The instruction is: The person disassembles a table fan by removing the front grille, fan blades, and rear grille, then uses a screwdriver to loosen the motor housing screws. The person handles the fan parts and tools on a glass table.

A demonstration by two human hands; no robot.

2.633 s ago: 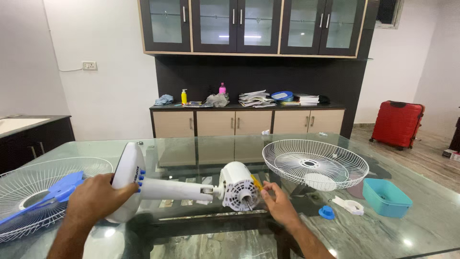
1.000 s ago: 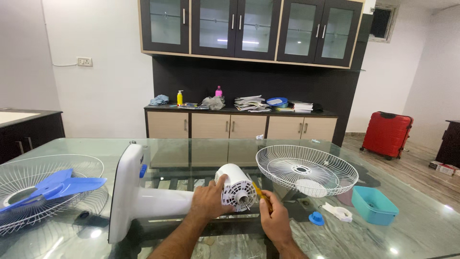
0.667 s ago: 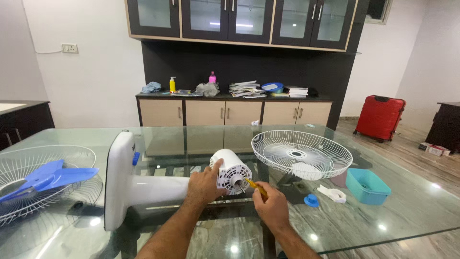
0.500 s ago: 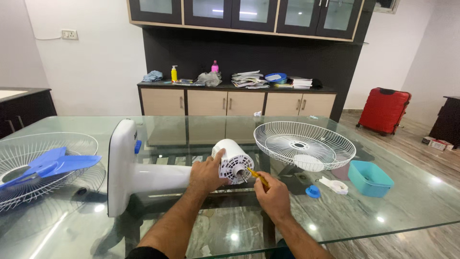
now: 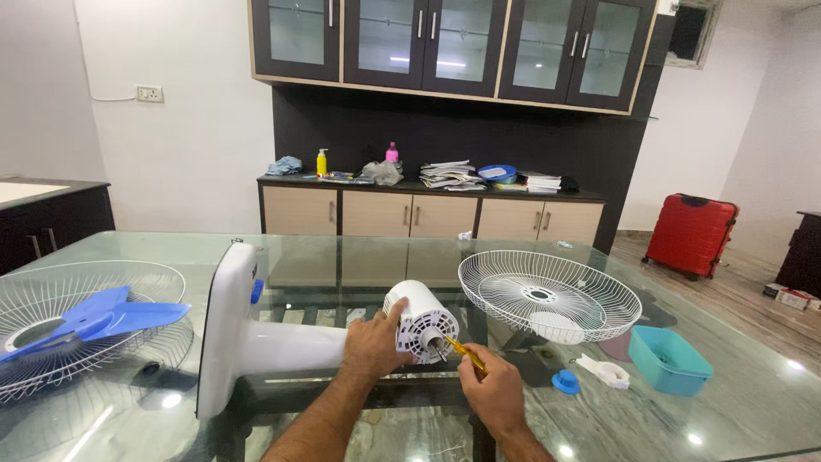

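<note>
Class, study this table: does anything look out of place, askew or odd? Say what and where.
The fan lies on its side on the glass table, stripped: its blue blade rests in one grille at far left, the other grille lies separately at right. Nothing looks spilled or broken.

We count two white wire fan guards: one [image 5: 549, 295] at the right of the glass worktop [image 5: 735, 411], one [image 5: 85, 329] at the left. One blue fan blade [image 5: 98, 316] lies in the left guard. We see one white fan body [image 5: 291, 338], one teal tray [image 5: 670, 360], one blue cap [image 5: 565, 382], one red suitcase [image 5: 691, 235], and two hands: left hand [image 5: 374, 342], right hand [image 5: 494, 392].
</note>
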